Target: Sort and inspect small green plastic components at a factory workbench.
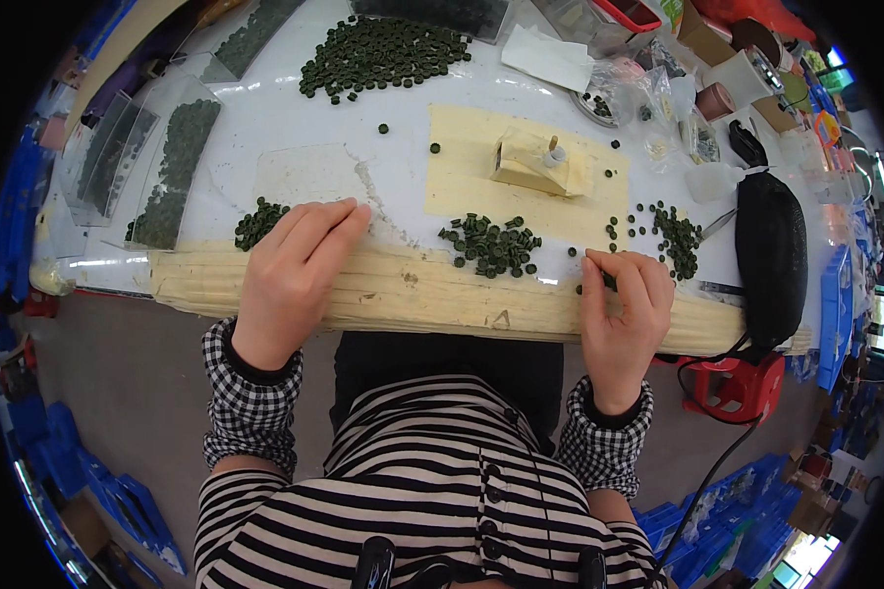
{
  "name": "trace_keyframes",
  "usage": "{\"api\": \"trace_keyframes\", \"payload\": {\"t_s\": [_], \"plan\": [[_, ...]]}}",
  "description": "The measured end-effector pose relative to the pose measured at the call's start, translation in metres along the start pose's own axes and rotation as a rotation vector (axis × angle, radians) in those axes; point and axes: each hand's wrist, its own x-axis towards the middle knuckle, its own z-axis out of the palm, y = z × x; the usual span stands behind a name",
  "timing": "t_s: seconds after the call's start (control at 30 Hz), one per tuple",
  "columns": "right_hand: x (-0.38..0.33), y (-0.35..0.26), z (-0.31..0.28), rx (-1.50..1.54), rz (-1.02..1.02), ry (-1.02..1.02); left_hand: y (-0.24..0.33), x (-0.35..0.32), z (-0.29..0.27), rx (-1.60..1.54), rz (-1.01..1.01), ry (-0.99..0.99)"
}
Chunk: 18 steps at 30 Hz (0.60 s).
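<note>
Head view: left hand [290, 280] lies flat, palm down, on the worktop [295, 118] near its front edge; fingers together and extended, holding nothing; fingertips point up and to the right, and a small clump of dark green discs [257, 224] sits just beside them on the left, partly covered by the hand.

Right hand [624, 314] rests at the front edge on the right; fingers narrow, thumb and forefinger pinched on what looks like one dark disc [609, 282]; too small to be sure it is actually gripped.

Key relation: the centre pile of discs [491, 245] lies between the hands, up and left of the right hand's fingers, nearer the right hand than the left; a second scatter [676, 236] is just above and right of the right hand; no long axis, the discs are round and flat.

Materials: discs matt dark green, button-like; front edge of the worktop padded with pale ribbed foam strip [413, 294]; a cream sheet [462, 167] carries a small folded cardboard block [535, 162]; clear plastic trays [172, 172] of discs to the left; black pouch [771, 255] to the right; big disc heap [383, 54] at the far side.
</note>
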Motion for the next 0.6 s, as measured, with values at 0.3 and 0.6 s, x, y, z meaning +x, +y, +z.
{"api": "trace_keyframes", "payload": {"t_s": [0.3, 0.6], "plan": [[0.001, -0.001, 0.002, 0.009, 0.011, -0.012, -0.003, -0.002, 0.004, -0.886, -0.739, 0.513], [0.002, -0.004, 0.003, 0.034, 0.004, -0.003, -0.019, 0.01, 0.007, -2.449, -0.79, 0.712]]}}
